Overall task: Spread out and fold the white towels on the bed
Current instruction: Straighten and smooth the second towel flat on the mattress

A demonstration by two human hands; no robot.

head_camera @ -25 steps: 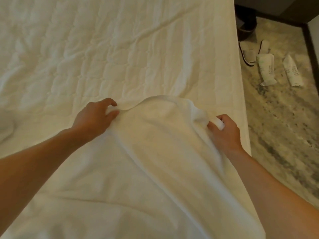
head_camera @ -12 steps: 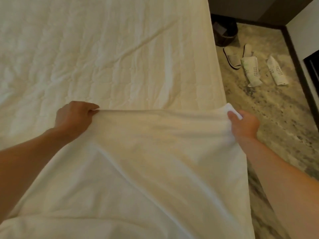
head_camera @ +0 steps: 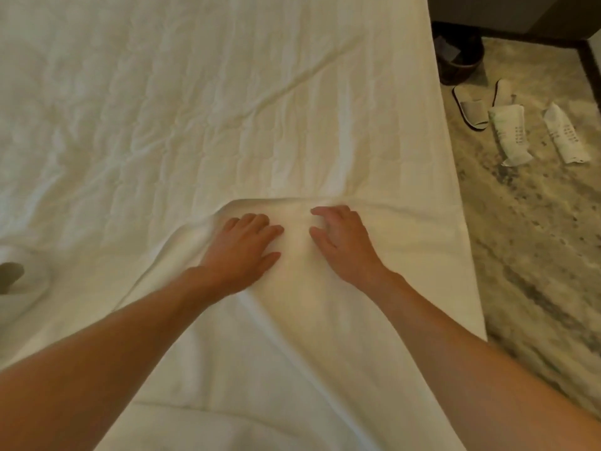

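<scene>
Pressing both palms on the white towel

Lying flat on the bed, the towel fills the lower centre of the frame. Its far edge runs across the middle of the picture, just above the fingertips, and its right side reaches close to the bed's right edge. The left hand rests palm down on the cloth with its fingers straight and close together, gripping nothing. The right hand lies just beside it, also palm down, with its fingers spread, slightly bent and holding nothing. A white roll sits on the bed at the left edge of the frame. At upper right, on the mottled floor, lie slippers and two wrapped packets, with a dark bin above them.
</scene>
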